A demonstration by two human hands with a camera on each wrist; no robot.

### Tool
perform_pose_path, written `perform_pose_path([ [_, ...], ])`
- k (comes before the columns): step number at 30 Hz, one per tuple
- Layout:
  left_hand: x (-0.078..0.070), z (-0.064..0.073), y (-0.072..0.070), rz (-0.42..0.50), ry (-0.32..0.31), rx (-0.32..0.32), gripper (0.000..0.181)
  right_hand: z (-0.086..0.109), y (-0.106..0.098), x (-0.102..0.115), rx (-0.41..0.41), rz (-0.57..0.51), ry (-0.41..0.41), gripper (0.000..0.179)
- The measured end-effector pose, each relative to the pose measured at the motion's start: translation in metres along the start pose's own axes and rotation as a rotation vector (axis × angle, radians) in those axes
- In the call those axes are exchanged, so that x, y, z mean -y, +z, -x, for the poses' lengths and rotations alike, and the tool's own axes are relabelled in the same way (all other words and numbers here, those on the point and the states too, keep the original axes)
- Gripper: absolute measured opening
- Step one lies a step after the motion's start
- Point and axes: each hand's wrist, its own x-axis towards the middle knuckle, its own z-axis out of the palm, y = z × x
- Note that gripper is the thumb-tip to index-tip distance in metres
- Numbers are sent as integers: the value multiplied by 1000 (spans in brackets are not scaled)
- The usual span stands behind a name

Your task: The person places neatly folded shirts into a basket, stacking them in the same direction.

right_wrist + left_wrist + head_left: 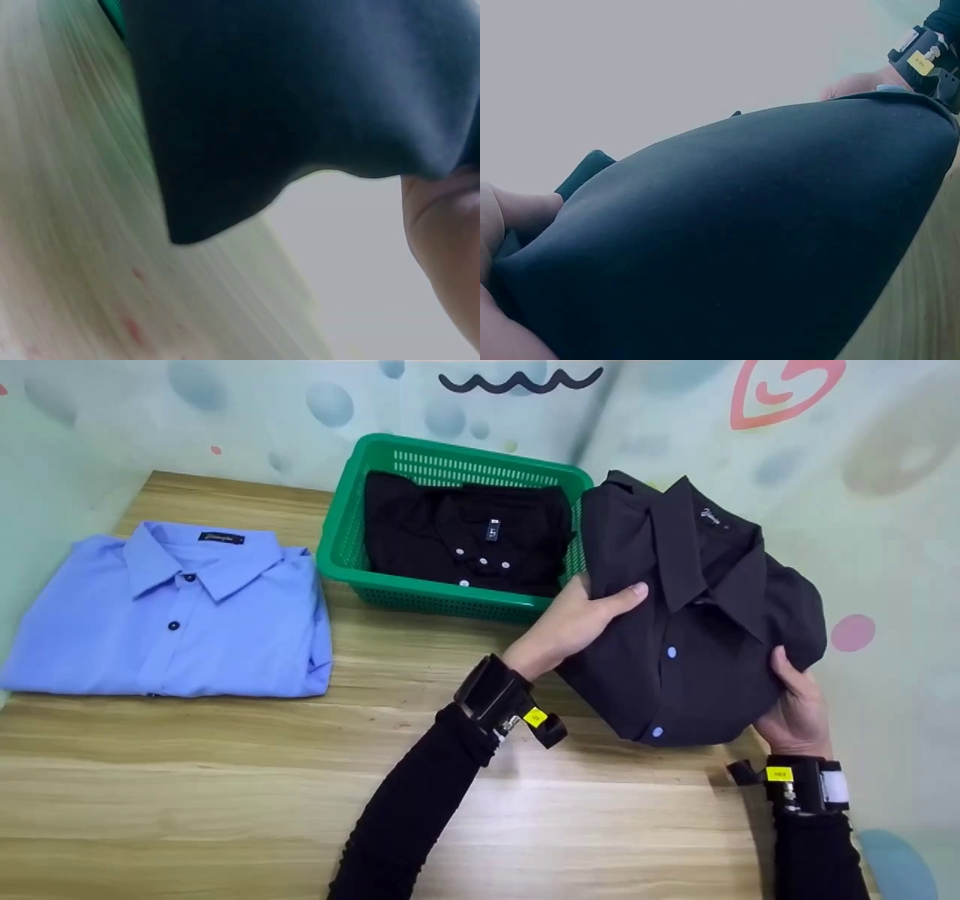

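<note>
A folded black shirt point(705, 660) with a collar and pale blue buttons is held up off the table by both hands. My left hand point(574, 619) grips its left edge, thumb on top and the other fingers hidden beneath. On the opposite edge my right hand point(799, 709) holds the shirt, its thumb in front and the fingers behind the cloth. In the left wrist view the dark cloth point(727, 232) sags between the two hands. Left of the shirt, a green basket point(450, 594) contains black folded clothing point(405, 521) with white buttons.
A folded light blue shirt point(240, 645) with dark buttons lies on the left of the wooden table point(225, 795). Patterned walls point(270, 420) stand close behind and to the right point(900, 675).
</note>
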Motion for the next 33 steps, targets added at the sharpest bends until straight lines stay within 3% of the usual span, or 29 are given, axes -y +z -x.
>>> perform_pose_path([
  [5,-2,3,4,-6,-8,-17,24,-2,2,3,21,-29,15,39],
  [9,-5,7,-4,-28,-10,-35,24,-9,6,-2,42,-27,16,40],
  [16,-27,16,-38,-27,-54,-49,23,-32,23,-24,19,46,80,40],
  [21,-44,25,-66,-15,-114,-107,23,-54,38,-40,24,166,133,43],
  [28,-67,32,-98,-93,-102,-141,26,-81,60,-52,38,372,215,51],
  [33,-79,34,-120,-153,-125,-162,29,-101,75,-60,18,446,271,52],
])
